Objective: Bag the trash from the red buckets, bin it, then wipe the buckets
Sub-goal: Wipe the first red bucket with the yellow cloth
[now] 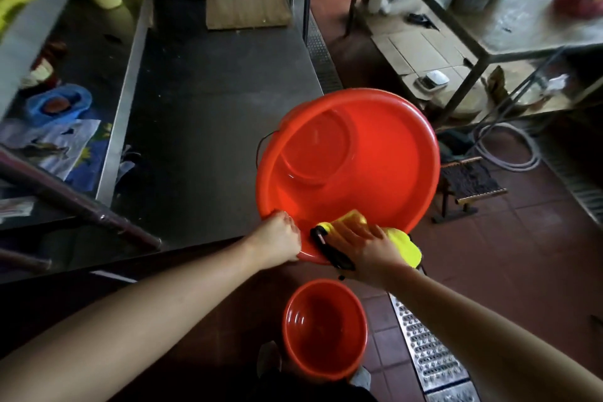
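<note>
The big red bucket (359, 153) was in wiping: left hand (280, 238) gripped its rim, right hand (365, 248) pressed the yellow cloth (401, 241) flat; next probably the small bucket (324, 330)

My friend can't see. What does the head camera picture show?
A person's left hand grips the rim of a big red bucket while the right hand presses a yellow cloth on its near rim. A smaller red bucket sits below on the floor.

Steel table (212, 81), coiled hose (509, 147), possibly scale (432, 80) on cardboard.
</note>
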### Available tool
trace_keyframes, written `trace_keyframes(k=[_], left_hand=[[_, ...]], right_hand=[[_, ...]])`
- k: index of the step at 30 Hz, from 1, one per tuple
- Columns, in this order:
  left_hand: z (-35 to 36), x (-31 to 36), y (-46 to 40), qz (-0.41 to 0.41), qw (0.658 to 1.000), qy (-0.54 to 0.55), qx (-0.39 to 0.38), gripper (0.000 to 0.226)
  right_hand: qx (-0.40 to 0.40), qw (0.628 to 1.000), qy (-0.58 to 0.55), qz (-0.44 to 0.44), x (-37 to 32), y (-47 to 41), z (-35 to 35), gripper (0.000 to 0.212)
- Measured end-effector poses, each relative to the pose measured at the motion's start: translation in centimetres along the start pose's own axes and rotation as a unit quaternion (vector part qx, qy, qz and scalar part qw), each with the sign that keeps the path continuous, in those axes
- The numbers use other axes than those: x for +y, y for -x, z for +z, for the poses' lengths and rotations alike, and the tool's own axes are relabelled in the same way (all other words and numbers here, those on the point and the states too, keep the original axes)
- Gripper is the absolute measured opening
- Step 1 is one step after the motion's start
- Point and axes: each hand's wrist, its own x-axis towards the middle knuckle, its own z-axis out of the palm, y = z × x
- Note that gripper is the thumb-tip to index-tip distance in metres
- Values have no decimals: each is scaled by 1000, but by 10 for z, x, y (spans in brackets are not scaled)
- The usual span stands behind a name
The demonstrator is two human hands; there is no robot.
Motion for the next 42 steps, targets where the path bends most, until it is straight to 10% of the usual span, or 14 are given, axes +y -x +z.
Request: trace_keyframes(k=[11,17,21,32,37,42], left_hand=[[-16,-49,32,-118,991,-24,-60,62],[-7,18,-14,-193,964,179,-42,91],[5,24,-28,-191,967,168,-10,56],[-4,38,-20,-130,987,93,-1,79],[-9,43,-24,-135,986,99,19,57],[-3,52,-19,-148,987,39,-49,42]], right_hand=[[118,979,168,9,18,5,-24,46],[154,979,136,1,18,-1,-22,41],[101,991,86,14,18,-1,-23,53],[-11,988,1,152,32,-52,-7,51],[-37,986,-133,89,-13,-65,13,54],[-44,983,-35,177,33,-72,10,56]])
